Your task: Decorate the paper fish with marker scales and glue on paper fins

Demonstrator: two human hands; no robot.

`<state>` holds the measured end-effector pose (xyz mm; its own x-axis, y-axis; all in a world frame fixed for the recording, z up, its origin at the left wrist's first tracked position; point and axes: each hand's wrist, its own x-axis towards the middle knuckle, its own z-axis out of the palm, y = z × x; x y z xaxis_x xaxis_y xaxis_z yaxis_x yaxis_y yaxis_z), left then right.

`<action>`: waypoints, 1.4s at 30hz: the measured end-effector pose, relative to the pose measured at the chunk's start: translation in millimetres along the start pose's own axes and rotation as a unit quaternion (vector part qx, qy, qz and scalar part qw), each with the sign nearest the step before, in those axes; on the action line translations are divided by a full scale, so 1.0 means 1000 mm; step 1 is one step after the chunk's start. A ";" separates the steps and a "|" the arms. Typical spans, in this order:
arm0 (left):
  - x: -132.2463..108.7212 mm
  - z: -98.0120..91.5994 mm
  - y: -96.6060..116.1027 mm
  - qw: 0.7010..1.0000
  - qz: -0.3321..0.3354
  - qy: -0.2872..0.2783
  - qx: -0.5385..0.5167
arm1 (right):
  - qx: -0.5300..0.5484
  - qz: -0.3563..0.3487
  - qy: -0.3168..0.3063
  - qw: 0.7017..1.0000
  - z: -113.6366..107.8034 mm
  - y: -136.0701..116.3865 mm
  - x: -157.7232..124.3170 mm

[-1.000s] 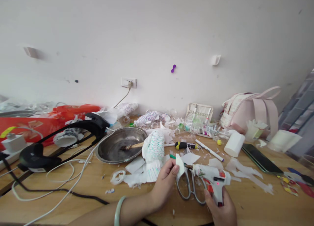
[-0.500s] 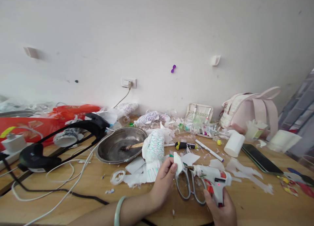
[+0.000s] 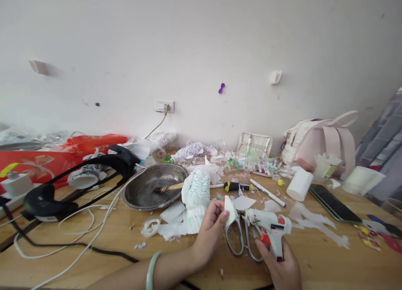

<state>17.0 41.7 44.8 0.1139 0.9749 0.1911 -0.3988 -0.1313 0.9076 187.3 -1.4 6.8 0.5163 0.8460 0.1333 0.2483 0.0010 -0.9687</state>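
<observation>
Between thumb and fingers, my left hand (image 3: 212,229) pinches a small pale piece of paper (image 3: 230,211) upright. My right hand (image 3: 281,260) is wrapped round the grip of a white glue gun (image 3: 270,227) with a red trigger and a small red light. The gun points left, its nozzle close to the piece; whether they touch I cannot tell. Beneath the two lie grey-handled scissors (image 3: 235,239), their blades hidden. Left of the piece stands a white paper shape (image 3: 199,193) drawn with green scales.
A metal bowl (image 3: 135,198) with a brush (image 3: 172,187) is at left, near a black headset strap (image 3: 122,164) and loose cables (image 3: 103,223). Behind lie a utility knife (image 3: 238,187) and a marker (image 3: 268,193). A phone (image 3: 334,204) and a pink backpack (image 3: 320,145) are at right.
The glue gun in my right hand has shifted slightly left, its nozzle closer to the paper piece. My left hand has moved slightly right, still pinching the piece.
</observation>
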 end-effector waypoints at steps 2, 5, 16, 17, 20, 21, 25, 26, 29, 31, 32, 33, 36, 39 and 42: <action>0.000 0.000 0.000 1.000 -0.009 -0.004 0.004 | 0.001 0.002 -0.001 1.000 -0.001 0.000 0.000; 0.001 0.000 0.001 1.000 -0.018 -0.010 0.010 | -0.003 0.007 -0.018 1.000 -0.002 0.001 0.001; 0.001 -0.001 -0.004 1.000 -0.016 -0.018 0.010 | 0.012 -0.014 0.026 0.999 0.005 -0.013 -0.012; 0.001 -0.001 -0.003 1.000 -0.015 -0.018 0.012 | 0.014 -0.012 0.026 0.999 0.006 -0.014 -0.013; 0.001 0.000 -0.001 1.000 -0.015 -0.019 0.015 | 0.015 -0.005 0.029 0.999 0.006 -0.015 -0.014; 0.001 0.000 0.000 1.000 -0.016 -0.018 0.013 | 0.015 -0.005 0.030 0.999 0.006 -0.015 -0.014; 0.000 0.001 0.001 1.000 -0.017 -0.014 0.009 | 0.017 -0.002 0.032 0.999 0.006 -0.015 -0.014; 0.000 0.001 0.001 1.000 -0.017 -0.014 0.011 | 0.014 0.000 0.033 0.999 0.006 -0.014 -0.014; 0.000 0.000 0.002 1.000 -0.019 -0.012 0.014 | 0.004 -0.006 0.030 1.000 0.006 -0.013 -0.014; 0.000 0.001 0.003 1.000 -0.020 -0.011 0.012 | 0.002 -0.015 0.027 1.000 0.006 -0.012 -0.013; -0.001 0.001 0.003 1.000 -0.020 -0.011 0.011 | 0.002 -0.016 0.028 0.999 0.005 -0.012 -0.012; -0.001 0.001 0.003 1.000 -0.021 -0.012 0.009 | 0.003 -0.013 0.030 0.999 0.005 -0.011 -0.011; -0.001 0.002 0.004 1.000 -0.024 -0.014 0.005 | 0.006 0.012 0.020 1.000 0.002 -0.006 -0.007; -0.001 0.002 0.003 1.000 -0.024 -0.010 0.001 | 0.000 0.027 -0.002 1.000 -0.002 0.000 -0.001; -0.001 0.001 0.002 1.000 -0.020 -0.006 0.000 | -0.007 0.022 0.001 1.000 -0.002 -0.001 0.000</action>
<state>17.0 40.4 47.0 0.1416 0.9771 0.1585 -0.3941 -0.0912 0.9145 188.3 -2.5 7.7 0.5287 0.8439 0.0910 0.2362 -0.0433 -0.9707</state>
